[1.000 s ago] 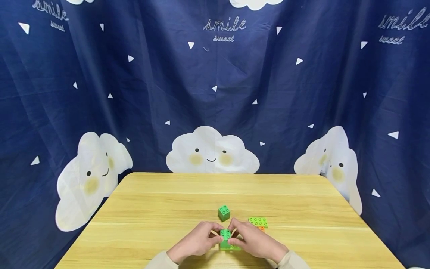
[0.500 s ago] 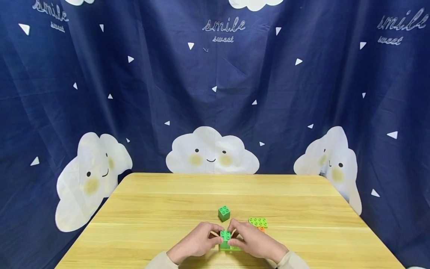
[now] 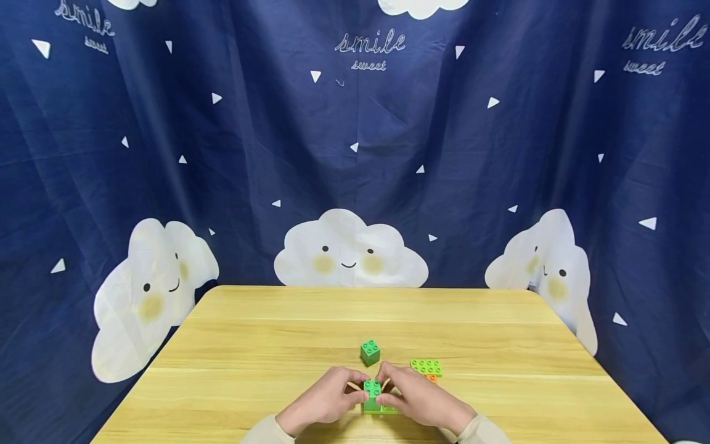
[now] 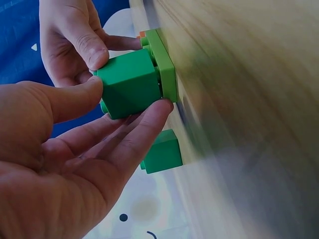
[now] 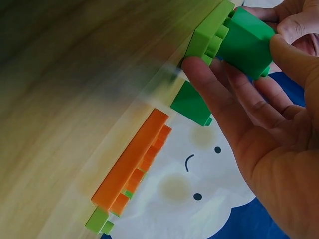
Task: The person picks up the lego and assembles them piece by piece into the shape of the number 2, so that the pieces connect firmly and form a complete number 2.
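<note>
A green square building brick point(image 4: 130, 82) stands on one end of a flat light green brick point(image 5: 212, 32), its studs upward. My left hand point(image 3: 333, 394) holds the green brick from the left, thumb at its near top edge and fingers along its far side. From the right, my right hand point(image 3: 413, 398) grips the same brick between thumb and fingers. In both wrist views a fingertip reaches down to the light green brick. A narrow gap shows between the two bricks in the left wrist view. In the head view my right hand covers much of the light green brick.
Beyond the hands, a second green square brick point(image 3: 370, 354) lies on the wooden table point(image 3: 266, 345). Back right of it is another light green brick point(image 3: 426, 364), with an orange brick point(image 5: 130, 157) right in front of it. A dark blue cloud-print curtain point(image 3: 355, 154) hangs behind the table.
</note>
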Available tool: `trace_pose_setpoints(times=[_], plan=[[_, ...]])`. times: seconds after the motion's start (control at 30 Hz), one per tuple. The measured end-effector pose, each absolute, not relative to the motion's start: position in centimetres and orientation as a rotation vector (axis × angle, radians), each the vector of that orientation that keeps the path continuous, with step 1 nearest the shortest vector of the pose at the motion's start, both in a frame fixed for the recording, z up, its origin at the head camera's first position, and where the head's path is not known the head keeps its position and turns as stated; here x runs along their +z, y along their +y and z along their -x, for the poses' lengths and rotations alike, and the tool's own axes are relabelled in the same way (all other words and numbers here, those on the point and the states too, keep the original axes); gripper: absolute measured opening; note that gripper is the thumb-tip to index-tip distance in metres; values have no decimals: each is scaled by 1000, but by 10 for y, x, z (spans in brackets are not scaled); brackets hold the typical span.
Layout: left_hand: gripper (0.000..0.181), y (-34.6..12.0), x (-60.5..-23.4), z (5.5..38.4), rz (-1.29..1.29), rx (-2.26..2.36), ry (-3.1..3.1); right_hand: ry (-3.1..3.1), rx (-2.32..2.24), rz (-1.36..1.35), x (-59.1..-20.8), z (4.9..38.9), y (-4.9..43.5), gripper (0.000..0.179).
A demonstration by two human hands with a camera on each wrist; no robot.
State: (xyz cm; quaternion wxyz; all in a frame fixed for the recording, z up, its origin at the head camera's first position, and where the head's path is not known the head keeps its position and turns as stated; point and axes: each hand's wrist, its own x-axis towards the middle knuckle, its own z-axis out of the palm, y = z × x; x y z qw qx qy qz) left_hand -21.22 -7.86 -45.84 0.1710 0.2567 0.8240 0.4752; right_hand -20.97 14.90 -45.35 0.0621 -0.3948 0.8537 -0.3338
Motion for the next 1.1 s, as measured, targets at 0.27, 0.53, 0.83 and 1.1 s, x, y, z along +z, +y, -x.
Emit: trace_pose_setpoints(times=[0.27, 0.53, 0.83, 1.1], plan=[[24, -78, -459, 213, -755, 1347, 2343, 2586, -1014, 1172, -454, 211, 150, 14], [22, -78, -458, 212, -726, 1352, 2337, 2581, -1020, 1189, -454, 210, 149, 14], [22, -77, -457, 211, -725, 1321, 2366, 2583, -1023, 1177, -453, 210, 149, 14], [22, -78, -456, 209, -740, 1307, 2387, 2586, -1016, 1156, -454, 210, 149, 14]])
